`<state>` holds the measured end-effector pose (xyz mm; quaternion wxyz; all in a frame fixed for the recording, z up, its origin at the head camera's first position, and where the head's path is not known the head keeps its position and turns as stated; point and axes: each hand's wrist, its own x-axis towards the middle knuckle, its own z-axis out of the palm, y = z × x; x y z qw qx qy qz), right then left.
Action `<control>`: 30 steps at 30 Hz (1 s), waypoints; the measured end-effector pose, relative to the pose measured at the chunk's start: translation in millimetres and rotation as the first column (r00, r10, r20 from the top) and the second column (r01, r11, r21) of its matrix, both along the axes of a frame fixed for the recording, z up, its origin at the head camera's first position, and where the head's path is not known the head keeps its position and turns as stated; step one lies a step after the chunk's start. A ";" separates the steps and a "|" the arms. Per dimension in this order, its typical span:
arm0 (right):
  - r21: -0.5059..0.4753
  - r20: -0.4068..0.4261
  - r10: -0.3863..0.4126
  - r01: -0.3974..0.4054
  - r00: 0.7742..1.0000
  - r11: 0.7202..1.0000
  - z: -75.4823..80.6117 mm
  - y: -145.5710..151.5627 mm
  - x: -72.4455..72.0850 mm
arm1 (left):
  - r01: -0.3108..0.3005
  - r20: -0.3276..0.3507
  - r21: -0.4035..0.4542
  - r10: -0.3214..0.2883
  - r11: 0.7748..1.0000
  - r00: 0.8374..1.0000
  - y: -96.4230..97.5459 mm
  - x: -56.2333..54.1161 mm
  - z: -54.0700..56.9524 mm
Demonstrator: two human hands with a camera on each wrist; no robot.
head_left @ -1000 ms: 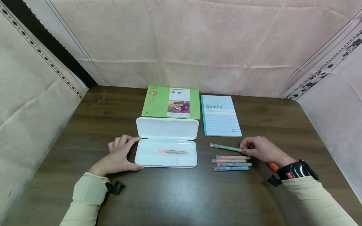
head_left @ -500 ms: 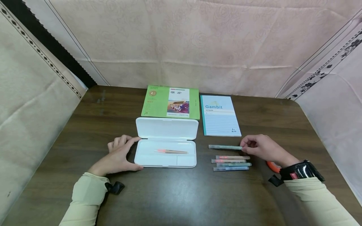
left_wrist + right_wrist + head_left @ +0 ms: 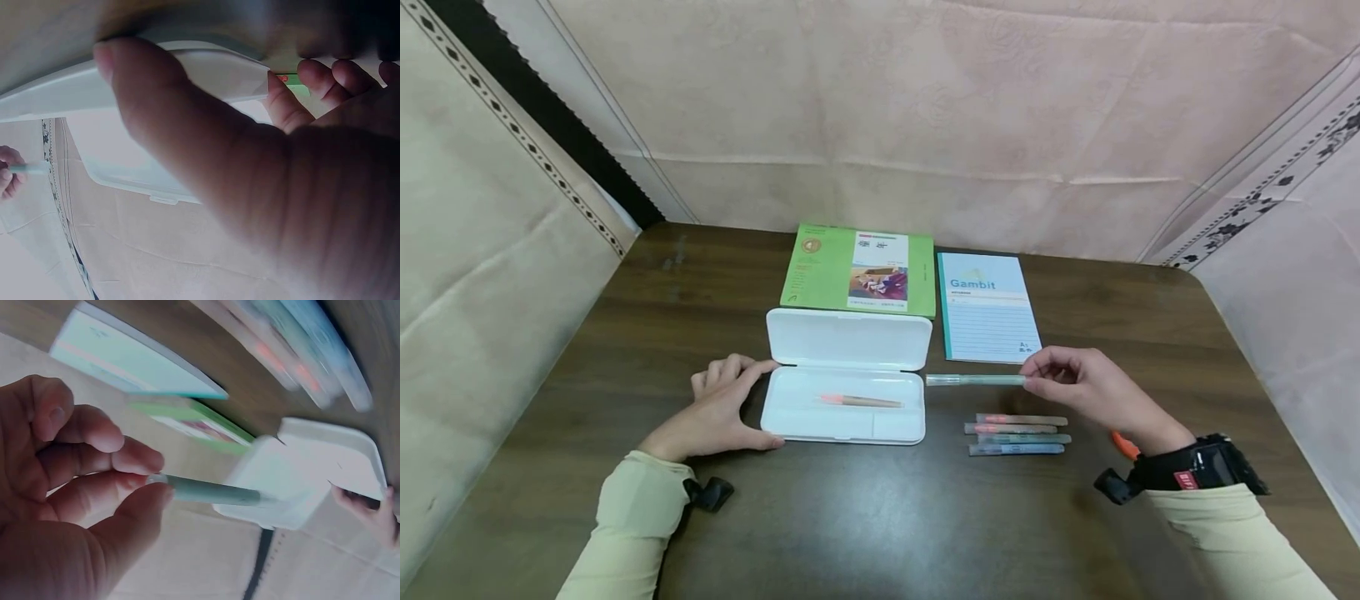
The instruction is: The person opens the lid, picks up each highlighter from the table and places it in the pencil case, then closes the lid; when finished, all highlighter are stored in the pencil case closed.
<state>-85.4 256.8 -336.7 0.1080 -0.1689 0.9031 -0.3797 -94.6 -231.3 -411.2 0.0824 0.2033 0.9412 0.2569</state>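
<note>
A white pencil case (image 3: 848, 427) lies with its lid raised, one beige-and-pink pen (image 3: 861, 402) in its tray. My left hand (image 3: 722, 412) holds the case's left side, thumb at the near corner and index finger by the hinge. In the left wrist view the thumb (image 3: 156, 94) runs along the case wall. My right hand (image 3: 1086, 387) pinches a pale green pen (image 3: 973, 380) by one end, between thumb and fingertips. The pen points left, its far tip close to the case's right edge. In the right wrist view, the green pen (image 3: 215, 492) stands out clear of the fingers.
Several pens (image 3: 1018, 439) lie in a row right of the case. Behind the case is a green book (image 3: 820, 267), beside it a light blue notebook (image 3: 988, 312). An orange object (image 3: 1124, 446) is partly hidden under the right wrist. Cloth (image 3: 880, 108) hangs around the table.
My right hand has lifted the green pen and moved it left towards the pencil case, turning it level. The left hand keeps its place on the case. The view has shifted slightly.
</note>
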 end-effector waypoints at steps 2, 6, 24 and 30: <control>-0.003 -0.024 -0.008 0.008 1.000 1.000 0.2 -9.4 -1.2 | 0.002 0.002 0.000 -0.002 1.000 1.000 0.6 -0.8 0.0; -0.017 -0.028 -0.025 0.025 0.999 1.000 -2.8 -31.7 -5.4 | 0.004 0.010 0.001 -0.004 1.000 1.000 1.6 -1.7 -0.5; -0.029 0.026 -0.044 0.045 0.999 0.999 -30.8 -111.0 -17.3 | 0.016 0.026 0.015 -0.017 1.000 1.000 1.1 -2.8 -0.7; -0.031 0.053 -0.043 0.045 0.998 0.999 -33.4 -132.0 -20.5 | 0.003 0.032 0.010 -0.004 1.000 0.999 -1.5 -0.4 2.0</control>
